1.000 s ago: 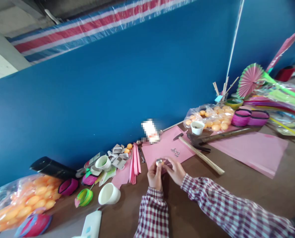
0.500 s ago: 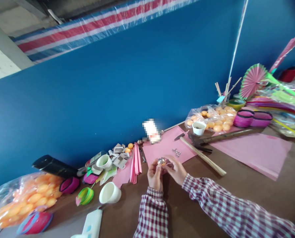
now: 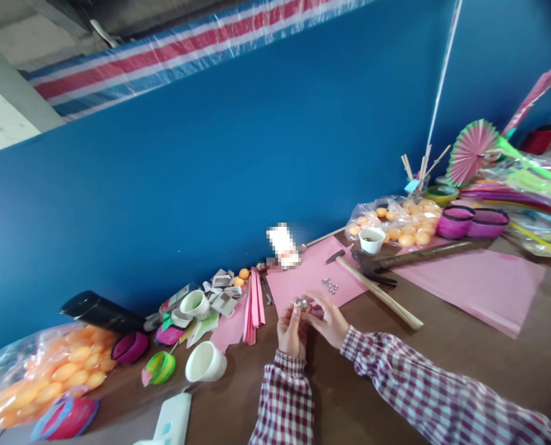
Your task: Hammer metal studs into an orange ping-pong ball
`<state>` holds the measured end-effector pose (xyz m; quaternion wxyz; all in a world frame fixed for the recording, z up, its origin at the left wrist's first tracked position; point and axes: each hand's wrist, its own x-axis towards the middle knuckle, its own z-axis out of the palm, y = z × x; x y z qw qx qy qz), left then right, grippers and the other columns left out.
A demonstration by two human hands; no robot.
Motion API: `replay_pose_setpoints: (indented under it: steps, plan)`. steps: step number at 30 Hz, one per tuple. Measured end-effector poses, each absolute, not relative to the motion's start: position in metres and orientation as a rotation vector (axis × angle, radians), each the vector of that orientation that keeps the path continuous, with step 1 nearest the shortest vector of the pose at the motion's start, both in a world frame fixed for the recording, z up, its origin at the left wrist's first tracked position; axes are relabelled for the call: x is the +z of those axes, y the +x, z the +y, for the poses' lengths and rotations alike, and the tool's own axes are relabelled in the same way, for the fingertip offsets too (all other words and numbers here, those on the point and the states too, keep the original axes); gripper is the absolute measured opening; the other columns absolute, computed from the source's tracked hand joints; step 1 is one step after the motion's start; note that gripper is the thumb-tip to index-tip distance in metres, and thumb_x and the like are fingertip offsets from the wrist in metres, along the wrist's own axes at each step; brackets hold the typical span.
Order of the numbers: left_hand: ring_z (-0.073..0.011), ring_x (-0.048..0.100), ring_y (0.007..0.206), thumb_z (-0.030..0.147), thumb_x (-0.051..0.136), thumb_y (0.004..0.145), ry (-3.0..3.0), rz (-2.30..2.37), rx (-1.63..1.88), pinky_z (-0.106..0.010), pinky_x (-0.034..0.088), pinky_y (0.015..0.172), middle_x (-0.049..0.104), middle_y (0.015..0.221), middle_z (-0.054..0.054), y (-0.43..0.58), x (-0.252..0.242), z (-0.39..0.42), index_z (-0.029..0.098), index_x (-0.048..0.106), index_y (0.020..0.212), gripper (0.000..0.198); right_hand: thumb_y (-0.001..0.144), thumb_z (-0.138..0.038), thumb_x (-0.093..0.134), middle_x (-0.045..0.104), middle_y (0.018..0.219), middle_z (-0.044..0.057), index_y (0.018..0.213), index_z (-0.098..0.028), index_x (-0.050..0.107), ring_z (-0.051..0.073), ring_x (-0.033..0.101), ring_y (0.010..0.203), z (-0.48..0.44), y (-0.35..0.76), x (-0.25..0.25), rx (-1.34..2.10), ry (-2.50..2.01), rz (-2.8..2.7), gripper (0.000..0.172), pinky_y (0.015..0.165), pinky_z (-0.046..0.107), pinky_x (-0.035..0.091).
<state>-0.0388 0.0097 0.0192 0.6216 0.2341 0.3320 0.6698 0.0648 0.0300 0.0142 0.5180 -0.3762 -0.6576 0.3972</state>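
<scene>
A small shiny silver ball (image 3: 302, 303), with a bit of orange showing at its lower edge, is held between both hands over the table's front middle. My left hand (image 3: 292, 330) grips it from the left, thumb up against its near side. From the right, my right hand (image 3: 327, 321) has its bent fingers and thumb at the same ball; its fingertips are partly hidden. Just beyond my hands, several small silver bits (image 3: 329, 285) lie on a pink paper sheet (image 3: 298, 281). A wooden-handled hammer (image 3: 380, 292) rests to the right, its head on the paper.
A larger hammer (image 3: 418, 254) lies behind it, near a white cup (image 3: 371, 240) and a bag of orange balls (image 3: 412, 228). To the left stand a white cup (image 3: 205, 361), folded pink paper strips (image 3: 255, 306), another bag of orange balls (image 3: 66, 364) and a power strip (image 3: 173, 417).
The silver ball has turned slightly and dipped a little between my fingers. My hands have shifted only slightly; the things on the table stay where they were.
</scene>
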Motion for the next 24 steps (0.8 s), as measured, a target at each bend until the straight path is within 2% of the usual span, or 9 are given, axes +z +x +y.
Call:
replay_pose_setpoints:
  steps: [8, 18, 24]
  plan:
    - [-0.0141, 0.060, 0.076, 0.019, 0.066, 0.064, 0.526, 0.737, 1.541, -0.026, 0.044, 0.069, 0.064, 0.085, -0.006, -0.0385, 0.0192, 0.0101, 0.015, 0.061, 0.085, 0.022, 0.073, -0.021, 0.055, 0.055, 0.109, 0.007, 0.111, -0.025, 0.052, 0.019, 0.050, 0.100, 0.0298, 0.0681, 0.0175, 0.881, -0.894, -1.618, 0.037, 0.079, 0.033, 0.046]
    - [-0.0128, 0.062, 0.070, 0.018, 0.063, 0.067, 0.352, 0.735, 1.553, -0.022, 0.048, 0.061, 0.066, 0.080, -0.005, -0.0429, 0.0171, 0.0097, 0.015, 0.062, 0.080, 0.014, 0.075, -0.017, 0.052, 0.055, 0.110, 0.005, 0.113, -0.026, 0.050, 0.018, 0.047, 0.104, 0.0262, 0.0672, 0.0217, 0.744, -0.826, -1.733, 0.039, 0.090, 0.038, 0.039]
    - [-0.0112, 0.061, 0.066, 0.020, 0.063, 0.067, 0.394, 0.746, 1.574, -0.020, 0.048, 0.060, 0.065, 0.078, -0.004, -0.0403, 0.0158, 0.0114, 0.014, 0.062, 0.081, 0.015, 0.073, -0.016, 0.055, 0.056, 0.108, 0.004, 0.113, -0.026, 0.049, 0.017, 0.048, 0.101, 0.0279, 0.0668, 0.0198, 0.729, -0.872, -1.744, 0.042, 0.089, 0.036, 0.040]
